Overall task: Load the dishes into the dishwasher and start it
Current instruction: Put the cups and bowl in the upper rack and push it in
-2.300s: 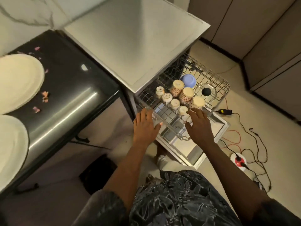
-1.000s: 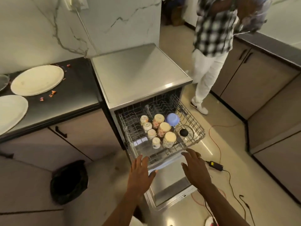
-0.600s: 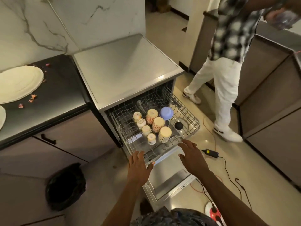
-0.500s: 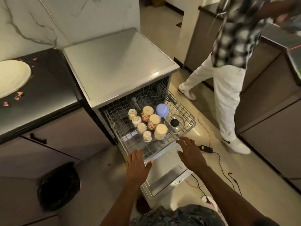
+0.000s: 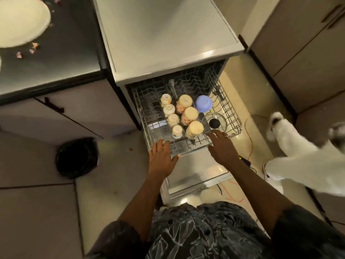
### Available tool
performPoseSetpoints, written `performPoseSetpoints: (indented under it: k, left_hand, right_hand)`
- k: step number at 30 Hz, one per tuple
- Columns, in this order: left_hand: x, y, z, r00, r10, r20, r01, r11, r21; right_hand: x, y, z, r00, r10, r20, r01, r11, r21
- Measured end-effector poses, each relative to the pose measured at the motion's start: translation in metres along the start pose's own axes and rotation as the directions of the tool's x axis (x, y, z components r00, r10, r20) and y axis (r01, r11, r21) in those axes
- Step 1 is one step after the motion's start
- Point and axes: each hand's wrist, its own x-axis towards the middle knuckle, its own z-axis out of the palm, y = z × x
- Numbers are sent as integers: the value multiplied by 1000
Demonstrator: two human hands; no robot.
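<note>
item: rack (image 5: 230,113), drawn out of dishwasher (image 5: 168,34), carrying upturned cups (image 5: 190,113), blue bowl (image 5: 203,103), glass lid (image 5: 214,122). left hand (image 5: 162,156), right hand (image 5: 221,146): flat, fingers straight, at rack's front edge. risk: a hard or lopsided shove likely topples cups. plate (image 5: 20,21) on bench (image 5: 74,53) not yet loaded.

A dark glossy countertop (image 5: 71,53) fills the upper left of the frame, with small pinkish scraps (image 5: 26,51) scattered on it. Below it a pale cabinet front (image 5: 84,111) carries a dark handle (image 5: 54,107). The floor (image 5: 37,212) is of large beige tiles; a black bin bag (image 5: 77,157) sits on it at centre left. Tall grey-brown cupboards (image 5: 308,53) stand at upper right. An orange cable (image 5: 249,139) trails over the floor at right, near another person's white trouser leg (image 5: 298,161). The light is warm and dim.
</note>
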Motion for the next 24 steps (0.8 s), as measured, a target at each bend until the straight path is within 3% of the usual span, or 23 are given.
performPoseSetpoints:
  k: [5,11,16,24]
  left_hand:
    - [17,30,11,992,-124,-22,124,992,-24]
    - [37,59,55,973,-208,102,210,978,-13]
    - [47,87,95,979,-165,123,160,986,50]
    - [72,81,128,955,-232,184,194,960,200]
  right_hand:
    - [23,52,5,994,-22,105,21,1000,11]
    - [54,107,24,955,-85,284,81,996,24]
    - [66,108,49,893,-198,405,211,977,12]
    - [76,118,76,898,-176,404,162,984,70]
